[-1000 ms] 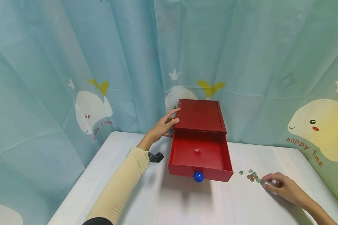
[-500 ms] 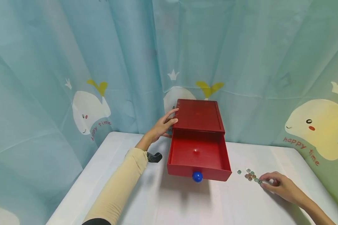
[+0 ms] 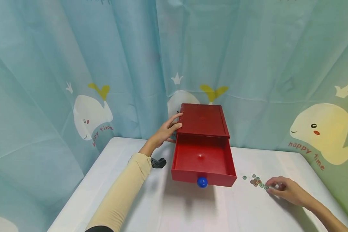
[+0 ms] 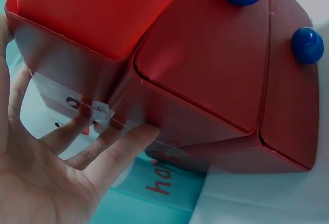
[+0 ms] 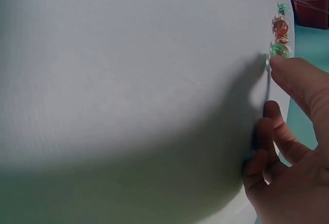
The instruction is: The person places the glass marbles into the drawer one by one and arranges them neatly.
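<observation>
A red drawer cabinet (image 3: 203,120) stands at the back of the table with its top drawer (image 3: 203,178) pulled out. My left hand (image 3: 163,132) rests against the cabinet's left side, its fingers spread and fairly straight along the wall in the left wrist view. At the right, my right hand (image 3: 290,191) is low over the table, thumb and index finger pinching a greenish glass marble (image 3: 266,187) at the near end of a small cluster. Several green and orange-brown marbles (image 3: 255,182) lie just left of those fingertips. In the right wrist view, the thumb partly hides the pinched marble.
A blue knob (image 3: 202,182) sits on the drawer's front. Two lower drawers with blue knobs (image 4: 307,45) are closed. A black perforated piece (image 3: 158,163) shows beside my left wrist. A whale-print curtain (image 3: 249,64) hangs behind the white table (image 3: 145,206).
The head view has shifted slightly, so everything appears a little further left. Both hands keep their places at the cabinet and the marbles.
</observation>
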